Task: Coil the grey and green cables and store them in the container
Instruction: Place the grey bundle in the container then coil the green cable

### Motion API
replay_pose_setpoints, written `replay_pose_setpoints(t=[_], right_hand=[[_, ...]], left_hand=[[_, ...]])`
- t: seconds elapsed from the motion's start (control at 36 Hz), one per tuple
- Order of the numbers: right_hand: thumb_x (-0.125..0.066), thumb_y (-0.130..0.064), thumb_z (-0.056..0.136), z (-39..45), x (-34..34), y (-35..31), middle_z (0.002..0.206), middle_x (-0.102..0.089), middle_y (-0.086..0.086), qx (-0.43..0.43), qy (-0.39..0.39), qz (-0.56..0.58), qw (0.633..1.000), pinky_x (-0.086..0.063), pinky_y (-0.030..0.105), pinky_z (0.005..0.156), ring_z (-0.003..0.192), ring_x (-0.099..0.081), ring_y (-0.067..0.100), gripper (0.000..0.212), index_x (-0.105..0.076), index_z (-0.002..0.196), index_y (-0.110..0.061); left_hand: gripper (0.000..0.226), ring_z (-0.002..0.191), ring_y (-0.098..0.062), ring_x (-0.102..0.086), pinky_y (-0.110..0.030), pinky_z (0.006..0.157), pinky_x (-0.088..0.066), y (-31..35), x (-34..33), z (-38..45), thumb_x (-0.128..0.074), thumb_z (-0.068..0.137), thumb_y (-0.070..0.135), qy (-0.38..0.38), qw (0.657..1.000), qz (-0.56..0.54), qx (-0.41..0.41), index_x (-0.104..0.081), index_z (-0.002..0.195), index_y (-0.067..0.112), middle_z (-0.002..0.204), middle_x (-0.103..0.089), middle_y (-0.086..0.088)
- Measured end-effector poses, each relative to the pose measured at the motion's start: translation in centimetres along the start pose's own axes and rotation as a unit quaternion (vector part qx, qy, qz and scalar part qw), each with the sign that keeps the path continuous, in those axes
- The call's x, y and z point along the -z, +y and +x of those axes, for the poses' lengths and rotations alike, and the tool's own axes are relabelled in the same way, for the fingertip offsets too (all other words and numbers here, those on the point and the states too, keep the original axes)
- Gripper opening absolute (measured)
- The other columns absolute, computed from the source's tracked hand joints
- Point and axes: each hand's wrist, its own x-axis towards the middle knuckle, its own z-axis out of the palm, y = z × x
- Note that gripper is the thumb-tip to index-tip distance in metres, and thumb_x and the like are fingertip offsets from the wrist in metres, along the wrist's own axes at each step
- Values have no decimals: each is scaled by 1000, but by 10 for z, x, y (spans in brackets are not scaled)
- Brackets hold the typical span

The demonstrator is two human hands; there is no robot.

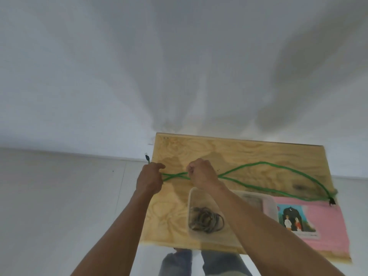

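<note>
Head view: grey cable (206, 219) blurred inside container (271, 204).

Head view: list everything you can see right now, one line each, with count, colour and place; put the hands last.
green cable: one, green, strands stretched across the far half of the board, a plug sticking out past the left hand, a dark plug at the right end
grey cable: one, grey, coiled inside the container
container: one, clear plastic, near middle of the board
board: one, light plywood, against the wall
pink card: one, pink with a printed picture, right near part of the board
wall: white, behind the board
floor: pale grey, left of the board
legs: two, blue jeans, below the board
hands: left hand and right hand, both gripping the green cable
</note>
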Motion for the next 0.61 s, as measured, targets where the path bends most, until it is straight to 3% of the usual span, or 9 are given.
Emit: replay_pose_setpoints(t=[0.14, 0.25, 0.39, 0.47, 0.53, 0.61], right_hand=[[-61, 2, 82, 18, -11, -3, 81, -72, 7, 8, -51, -57, 997, -60, 37, 72, 77, -68, 25, 14, -67, 74, -8], [-66, -8, 84, 21, -12, -7, 87, -70, 6, 27, -64, -104, 992, -60, 37, 73, 81, -68, 26, 9, -73, 85, -14], [-61, -8, 87, 21, -10, -11, 99, -69, 7, 65, -80, -156, 982, -58, 40, 80, 93, -66, 28, 20, -73, 100, -16], [-63, -12, 88, 19, -7, -14, 104, -62, 4, 88, -78, -132, 984, -54, 39, 82, 100, -60, 26, 20, -70, 107, -17], [-66, -20, 90, 17, 0, -18, 96, -59, 0, 90, -57, -91, 990, -52, 35, 79, 96, -60, 25, 10, -67, 99, -19], [-69, -24, 91, 12, 22, -28, 81, -60, -4, 100, -4, 10, 995, -48, 29, 69, 80, -60, 19, 7, -68, 92, -18]], left_hand=[[53, 100, -31, -65, -37, 85, -55, -2, -7, 17, -57, 90, -3, -39, 996, 73, 25, -62, 133, 28, 124, -53, -11], [36, 88, -32, -64, -38, 80, -56, -6, -8, 24, -58, 91, 3, -37, 994, 106, 14, -71, 113, 29, 109, -55, -8], [30, 92, -30, -62, -39, 80, -56, -3, 2, 24, -62, 90, 5, -51, 993, 107, 2, -70, 108, 28, 109, -57, -6], [28, 106, -26, -56, -39, 89, -52, 2, 19, 23, -57, 91, 5, -60, 996, 68, -22, -69, 105, 26, 108, -59, -2], [23, 109, -25, -56, -41, 92, -51, 8, 35, 22, -56, 93, 7, -60, 997, 22, -37, -70, 103, 22, 105, -63, -1], [17, 96, -20, -59, -29, 81, -47, 21, 65, 14, -56, 97, 10, -46, 996, -49, -60, -70, 105, 15, 104, -66, -2]])
